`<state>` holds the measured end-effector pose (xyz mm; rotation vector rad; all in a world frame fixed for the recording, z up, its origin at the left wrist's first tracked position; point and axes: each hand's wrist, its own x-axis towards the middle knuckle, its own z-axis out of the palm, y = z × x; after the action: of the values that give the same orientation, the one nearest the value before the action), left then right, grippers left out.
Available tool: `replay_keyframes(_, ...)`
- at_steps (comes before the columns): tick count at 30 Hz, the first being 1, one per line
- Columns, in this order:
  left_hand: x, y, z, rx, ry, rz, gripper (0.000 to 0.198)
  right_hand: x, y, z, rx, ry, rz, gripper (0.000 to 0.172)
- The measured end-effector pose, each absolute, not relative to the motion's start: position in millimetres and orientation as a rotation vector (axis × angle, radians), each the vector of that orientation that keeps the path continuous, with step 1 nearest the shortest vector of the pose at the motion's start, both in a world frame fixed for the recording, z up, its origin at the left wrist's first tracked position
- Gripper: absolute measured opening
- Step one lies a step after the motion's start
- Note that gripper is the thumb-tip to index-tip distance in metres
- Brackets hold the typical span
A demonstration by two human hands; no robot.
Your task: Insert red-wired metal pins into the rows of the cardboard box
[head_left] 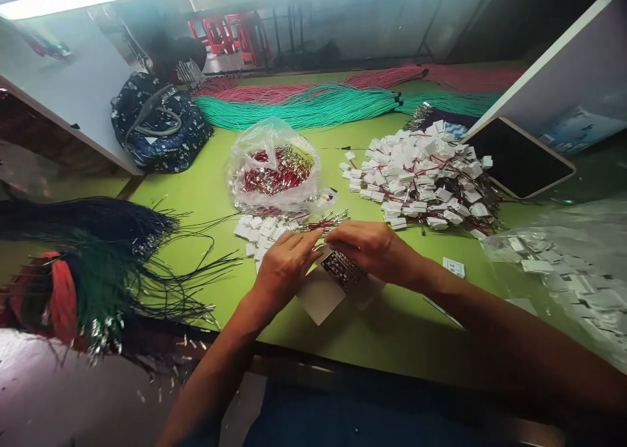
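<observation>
Both your hands meet at the middle of the green bench (392, 332), over a small dark block with rows of shiny metallic pieces (344, 272). Your left hand (289, 261) reaches in with fingers bent together at the block's upper left side; you can't tell from this view whether it grips anything, since the fingertips hide what is between them. Your right hand (369, 243) curls over the block's upper right side, fingers bent inward, and its grasp is likewise hidden. The block sits between your hands, above a flat pale square card (321, 298) near the front edge of the bench.

Just beyond your fingertips lie short red wires with silver metal ends (326, 223), and beside your left hand is a small heap of white plastic connector housings (262, 230). Farther back stands an open clear plastic bag (238, 189), filled with more red wires with silver ends (277, 171). To its right spreads a large pile of white rectangular housings with red wires attached (416, 176), with a dark-screened phone in a pale case (522, 159) just beside it.

Long teal cables (294, 110) stretch across the back, and loose dark wires with silver tips (98, 221) lie at your left.
</observation>
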<state>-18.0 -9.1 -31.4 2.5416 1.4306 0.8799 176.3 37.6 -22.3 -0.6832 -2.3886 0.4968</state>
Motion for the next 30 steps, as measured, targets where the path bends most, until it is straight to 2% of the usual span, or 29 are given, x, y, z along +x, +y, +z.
replay_keyframes(3, -19.5, -7.9, -21.2, 2.486, 1.507, 1.021, 0.027, 187.4, 60.8, -24.0, -0.855, -2.436, 0.506, 0.012)
replay_keyframes(6, -26.5, -10.7, -17.5, 2.342, 1.598, 1.107, 0.019, 196.0, 70.0, -25.3, -1.074, -2.527, 0.346, 0.017)
replay_keyframes(9, -36.7, -11.0, -21.4, 2.253, 1.637, 1.021, 0.017, 192.7, 56.5, -24.4, -1.012, -2.603, 0.140, 0.007)
replay_keyframes(12, -46.0, -9.0, -23.0, 2.269, 1.708, 0.860, 0.017, 178.9, 32.2, -25.8, -0.771, -2.718, 0.073, 0.014)
replay_keyframes(15, -50.9, -10.1, -16.3, 2.338, 1.731, 0.722, 0.018, 167.7, 17.5, -29.3, -0.791, -2.779, 0.007, 0.017)
replay_keyframes(20, -49.5, -11.0, -8.9, 2.439, 1.662, 0.588, 0.020, 165.0, 22.3, -28.0, -0.858, -2.880, 0.082, 0.015)
replay_keyframes(26, -56.9, 15.9, -21.9, 2.454, 1.828, 0.592, 0.015, 162.9, 27.2, -30.2, -0.819, -2.860, 0.099, 0.020)
replay_keyframes(30, -71.5, 39.0, -13.8, 2.371, 1.910, 0.823, 0.016, 169.9, 25.1, -24.2, -0.805, -2.654, 0.438, 0.014)
